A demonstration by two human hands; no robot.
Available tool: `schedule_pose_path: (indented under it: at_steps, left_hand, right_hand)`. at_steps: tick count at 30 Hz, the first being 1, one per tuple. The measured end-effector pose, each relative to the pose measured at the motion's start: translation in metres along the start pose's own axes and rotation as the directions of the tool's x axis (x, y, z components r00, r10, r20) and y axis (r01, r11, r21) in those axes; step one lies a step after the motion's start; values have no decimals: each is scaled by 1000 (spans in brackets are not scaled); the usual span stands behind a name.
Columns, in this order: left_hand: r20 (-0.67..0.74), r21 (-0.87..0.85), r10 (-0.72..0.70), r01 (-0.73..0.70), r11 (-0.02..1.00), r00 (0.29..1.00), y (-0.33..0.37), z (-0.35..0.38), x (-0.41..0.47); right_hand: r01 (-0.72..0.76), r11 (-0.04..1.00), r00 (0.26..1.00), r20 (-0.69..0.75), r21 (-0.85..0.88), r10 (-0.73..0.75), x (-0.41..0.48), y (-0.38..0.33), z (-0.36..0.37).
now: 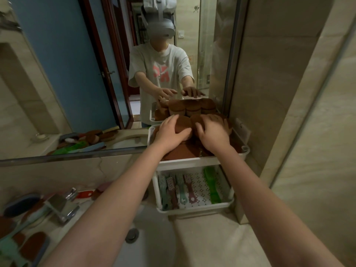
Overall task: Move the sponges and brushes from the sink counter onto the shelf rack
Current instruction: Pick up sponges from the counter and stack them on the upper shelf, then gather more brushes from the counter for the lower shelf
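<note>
Brown sponges (183, 121) fill the top of the rack (192, 161); left hand (171, 132) and right hand (212, 134) each cup one, fingers curled. Both are best seated level before release, lest the pile topple.

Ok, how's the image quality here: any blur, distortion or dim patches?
Head view: wide-angle lens bows the mirror frame; lighting dim, warm; left hand and right hand, curled over brown sponges, slightly soft; counter brushes lower left blurred.
</note>
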State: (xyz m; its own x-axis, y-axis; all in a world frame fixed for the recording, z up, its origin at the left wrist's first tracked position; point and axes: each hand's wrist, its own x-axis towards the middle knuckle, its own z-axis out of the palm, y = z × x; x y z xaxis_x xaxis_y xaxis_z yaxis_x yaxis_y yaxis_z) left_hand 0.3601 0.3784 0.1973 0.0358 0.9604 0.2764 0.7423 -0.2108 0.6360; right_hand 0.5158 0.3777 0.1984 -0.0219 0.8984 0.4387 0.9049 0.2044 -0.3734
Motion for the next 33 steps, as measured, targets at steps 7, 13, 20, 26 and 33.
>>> schedule_pose_path:
  at_steps: [7,13,20,26,33]
  left_hand:
    - [-411,-141,2,-65,988,912,2,-18,-63]
    - [-514,-139,11,-96,986,858,-31,-29,-145]
    - [-346,-98,-132,104,990,929,-97,-21,-234]
    - [-84,-73,-311,305,950,947,-146,6,-307]
    - [188,46,-532,534,844,825,-179,29,-383]
  right_hand:
    - [223,962,941,-292,157,-170,-52,-38,1]
    - [294,921,940,-252,254,-231,-126,-65,28]
    - [222,950,969,63,219,-241,-217,-70,80]
    - [161,967,822,516,195,-241,-290,-59,114]
    - [368,922,412,867,123,-280,-345,-58,138]
